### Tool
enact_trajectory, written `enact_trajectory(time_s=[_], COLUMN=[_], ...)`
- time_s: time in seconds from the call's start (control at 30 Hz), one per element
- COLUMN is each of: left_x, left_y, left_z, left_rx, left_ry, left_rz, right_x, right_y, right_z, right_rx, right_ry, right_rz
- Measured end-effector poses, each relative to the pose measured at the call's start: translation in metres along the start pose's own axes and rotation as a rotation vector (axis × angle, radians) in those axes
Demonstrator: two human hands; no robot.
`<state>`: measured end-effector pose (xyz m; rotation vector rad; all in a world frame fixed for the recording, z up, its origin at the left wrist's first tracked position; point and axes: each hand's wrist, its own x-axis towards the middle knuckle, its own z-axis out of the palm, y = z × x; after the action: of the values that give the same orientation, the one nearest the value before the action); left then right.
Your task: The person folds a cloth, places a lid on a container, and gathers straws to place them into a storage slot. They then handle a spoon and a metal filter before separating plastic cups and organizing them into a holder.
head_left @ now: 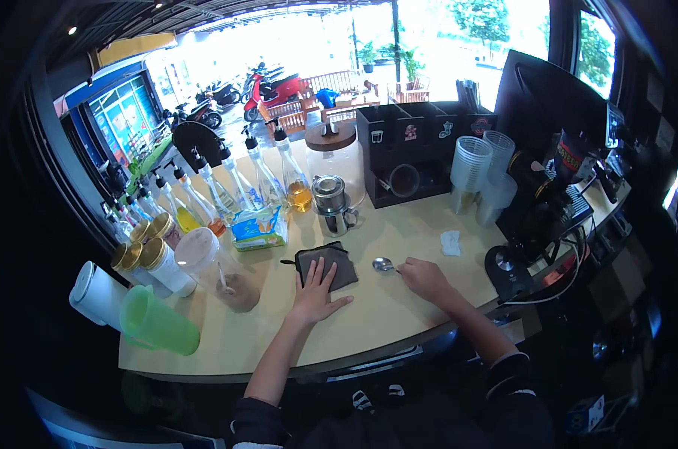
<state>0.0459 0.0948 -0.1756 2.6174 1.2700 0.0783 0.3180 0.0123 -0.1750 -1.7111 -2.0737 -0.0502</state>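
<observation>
My left hand (pixel 314 293) lies flat with its fingers spread on a dark grey folded cloth (pixel 342 262) that has black edging and a small loop at its left corner. In my right hand (pixel 426 280) is a metal spoon (pixel 384 264), held by its handle just over the counter, with the bowl pointing left. Behind the cloth stands a metal drip coffee filter (pixel 330 196) on top of a metal cup (pixel 339 222). A crumpled white tissue (pixel 450 242) lies beyond my right hand.
Left on the counter (pixel 279 340) stand a green pitcher (pixel 159 320), a tub of brown powder (pixel 238 292) and gold-lidded jars (pixel 159 258). Behind are pump bottles (pixel 260 176), a wet-wipe pack (pixel 259 230) and a glass jar (pixel 346 161). Stacked plastic cups (pixel 470 168) and a black machine (pixel 537 217) stand right.
</observation>
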Motion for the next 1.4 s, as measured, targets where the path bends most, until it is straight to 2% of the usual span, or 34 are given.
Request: enact_trajectory(time_s=[0.23, 0.37, 0.53, 0.6, 0.63, 0.7, 0.87, 0.93, 1.0, 1.03, 1.1, 1.13, 1.17, 1.2, 1.27, 1.33, 1.4], left_x=[-0.001, 0.0, 0.001, 0.002, 0.003, 0.003, 0.002, 0.002, 0.01, 0.006, 0.01, 0.015, 0.02, 0.035, 0.071, 0.123, 0.174], left_y=[-0.003, -0.004, -0.008, -0.009, -0.011, -0.013, -0.013, -0.014, -0.024, -0.014, 0.018, 0.036, 0.057, 0.075, 0.112, 0.153, 0.193], left_z=[0.004, 0.002, 0.005, 0.008, 0.009, 0.011, 0.005, 0.0, -0.002, -0.017, -0.053, -0.068, -0.074, -0.076, -0.077, -0.064, -0.05], left_rx=[0.006, -0.006, -0.137, -0.149, -0.158, -0.111, -0.1, -0.11, -0.3, -0.428, -0.335, -0.258, -0.195, -0.196, -0.622, -0.768, -0.889], left_ry=[0.042, 0.033, 0.066, 0.072, 0.075, 0.074, 0.041, 0.061, 0.023, 0.105, 0.148, 0.186, 0.381, 0.38, 0.445, 0.536, 0.577], left_rz=[0.015, 0.021, 0.013, 0.023, 0.018, 0.041, 0.057, 0.077, 0.117, 0.146, 0.097, 0.035, 0.131, 0.136, 0.3, 0.41, 0.455], right_x=[0.048, 0.085, 0.086, 0.074, 0.067, 0.054, 0.039, 0.034, 0.024, 0.018, 0.01, 0.01, 0.012, 0.017, 0.027, 0.048, 0.068], right_y=[-0.028, -0.038, -0.072, -0.082, -0.087, -0.095, -0.09, -0.086, -0.078, -0.067, -0.043, -0.027, -0.009, 0.008, 0.038, 0.078, 0.114], right_z=[0.052, 0.071, 0.052, 0.059, 0.06, 0.06, 0.055, 0.044, 0.03, 0.023, 0.0, -0.018, -0.038, -0.062, -0.113, -0.157, -0.191], right_rx=[0.006, 0.035, -0.02, 0.128, 0.115, -0.053, -0.081, -0.012, 0.011, 0.064, 0.136, 0.134, 0.121, 0.107, 0.067, 0.045, -0.061], right_ry=[0.102, 0.113, 0.122, 0.21, 0.213, 0.008, -0.046, -0.133, -0.098, -0.046, 0.108, 0.114, 0.064, 0.013, 0.116, 0.324, 0.409], right_rz=[-0.004, 0.06, 0.104, -0.139, -0.131, -0.278, -0.297, -0.378, -0.37, -0.405, -0.469, -0.465, -0.418, -0.371, -0.207, -0.195, -0.117])
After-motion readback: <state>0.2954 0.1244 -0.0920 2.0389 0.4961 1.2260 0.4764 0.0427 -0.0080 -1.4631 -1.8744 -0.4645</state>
